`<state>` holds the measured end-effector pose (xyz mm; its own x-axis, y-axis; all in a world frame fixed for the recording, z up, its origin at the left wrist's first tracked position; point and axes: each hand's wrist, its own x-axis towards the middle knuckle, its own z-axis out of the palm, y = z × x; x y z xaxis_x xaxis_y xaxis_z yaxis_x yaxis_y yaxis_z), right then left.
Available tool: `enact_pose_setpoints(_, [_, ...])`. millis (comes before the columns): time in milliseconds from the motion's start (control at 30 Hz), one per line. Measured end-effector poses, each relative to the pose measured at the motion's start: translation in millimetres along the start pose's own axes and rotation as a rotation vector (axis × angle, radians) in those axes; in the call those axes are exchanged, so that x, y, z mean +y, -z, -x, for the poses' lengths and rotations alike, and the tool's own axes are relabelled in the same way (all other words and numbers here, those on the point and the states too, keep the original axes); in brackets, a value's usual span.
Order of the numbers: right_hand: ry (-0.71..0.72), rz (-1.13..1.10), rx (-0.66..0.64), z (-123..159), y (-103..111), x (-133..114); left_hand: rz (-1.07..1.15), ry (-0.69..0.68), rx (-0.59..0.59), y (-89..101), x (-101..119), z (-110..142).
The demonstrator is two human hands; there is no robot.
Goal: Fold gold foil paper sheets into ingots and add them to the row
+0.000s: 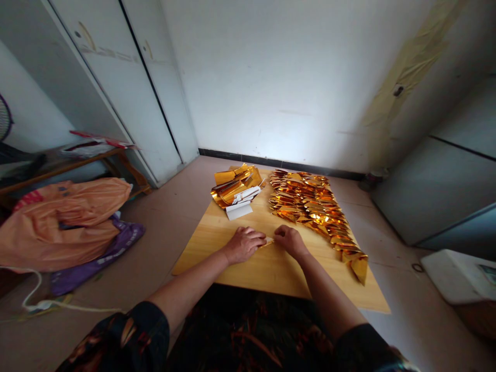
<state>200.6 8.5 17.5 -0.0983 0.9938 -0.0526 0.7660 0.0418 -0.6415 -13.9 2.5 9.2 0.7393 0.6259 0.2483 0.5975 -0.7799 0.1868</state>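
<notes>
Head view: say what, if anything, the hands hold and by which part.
A small gold-and-white paper piece: the left hand covers its left end; the right hand is at its right end, exact grip unclear.

Gold foil pieces (300,199) flash over a yellow surface (217,268)!
Gold and white in the loose sheets (239,210), the small slip (268,241) too; then a peach bundle (73,222), purple bag (104,261), reddish-printed dark sleeve (127,330)!
</notes>
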Motion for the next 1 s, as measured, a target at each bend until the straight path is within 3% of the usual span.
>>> enact_pose_setpoints(133, [-0.102, 0.137, -0.019, -0.2, -4.3, -12.8, -0.009, 0.017, -0.012, 3.1, 2.9, 0.5])
enact_pose_setpoints(367, [-0.136, 0.282, -0.092, 4.1, -1.7, -25.6, 0.072, 0.095, -0.031, 3.1, 4.3, 2.0])
enact_pose_setpoints(767, [-0.133, 0.150, -0.055, -6.2, 0.3, -5.6, 0.234, 0.154, -0.035, 1.1, -0.2, -1.7])
enact_pose_setpoints(900, [-0.108, 0.110, -0.006, -3.6, -2.9, -11.4, 0.247, 0.193, -0.040, 1.0, -0.5, -2.4])
enact_pose_setpoints(1000, [0.005, 0.039, 0.007, 0.2, -9.0, -22.7, 0.237, 0.221, -0.038, 1.6, 0.1, -2.2])
